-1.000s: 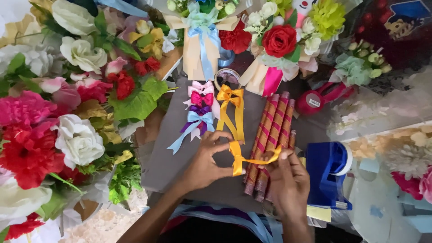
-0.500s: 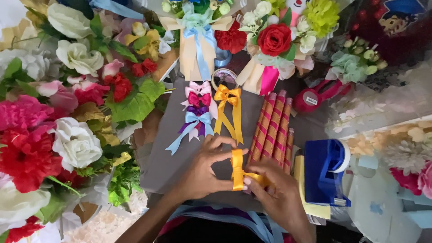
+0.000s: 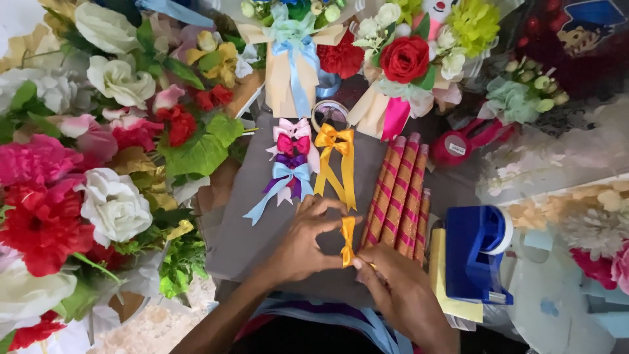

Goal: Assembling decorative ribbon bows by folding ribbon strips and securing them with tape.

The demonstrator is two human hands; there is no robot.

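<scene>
Head camera looks straight down, close over grey board (image 3: 262,216).

You've got a grey board (image 3: 262,216) as your work surface. Lying on it are a stack of small bows, pink (image 3: 293,129), red (image 3: 293,144), purple (image 3: 291,160) and light blue (image 3: 286,174), with a finished yellow bow (image 3: 335,141) just beside them. To the right sit four red-striped paper rolls (image 3: 400,190), touching side by side. A blue tape dispenser (image 3: 477,252) stands off the board's right edge on a yellow pad (image 3: 438,275).
</scene>
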